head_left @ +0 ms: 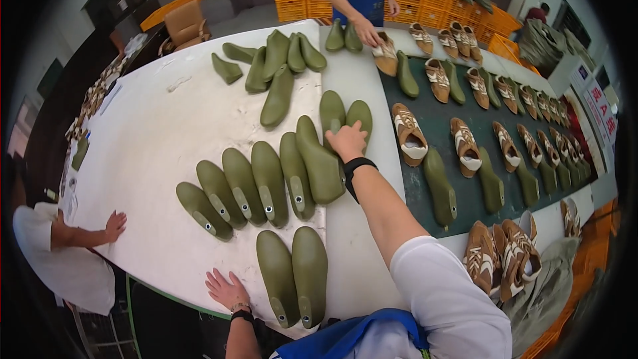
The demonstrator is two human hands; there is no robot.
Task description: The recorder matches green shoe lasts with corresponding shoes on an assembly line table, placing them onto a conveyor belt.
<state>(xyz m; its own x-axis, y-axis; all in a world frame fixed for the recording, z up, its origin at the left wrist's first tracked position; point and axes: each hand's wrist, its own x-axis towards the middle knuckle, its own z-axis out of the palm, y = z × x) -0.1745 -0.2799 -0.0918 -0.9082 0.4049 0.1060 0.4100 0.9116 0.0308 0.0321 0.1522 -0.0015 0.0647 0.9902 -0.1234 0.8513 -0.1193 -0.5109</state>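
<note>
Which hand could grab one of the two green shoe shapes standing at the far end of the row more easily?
The right hand, probably. It already rests on that pair of lasts, arm stretched out. The left hand lies flat on the table edge, near the person, far from them.

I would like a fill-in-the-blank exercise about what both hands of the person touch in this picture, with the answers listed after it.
1. The right hand rests on a shoe last whose colour is ____.
2. The left hand lies flat on the ____ table, beside a pair of lasts.
3. The brown shoes lie on the dark green belt, to the person's ____.

Missing words: green; white; right
</note>
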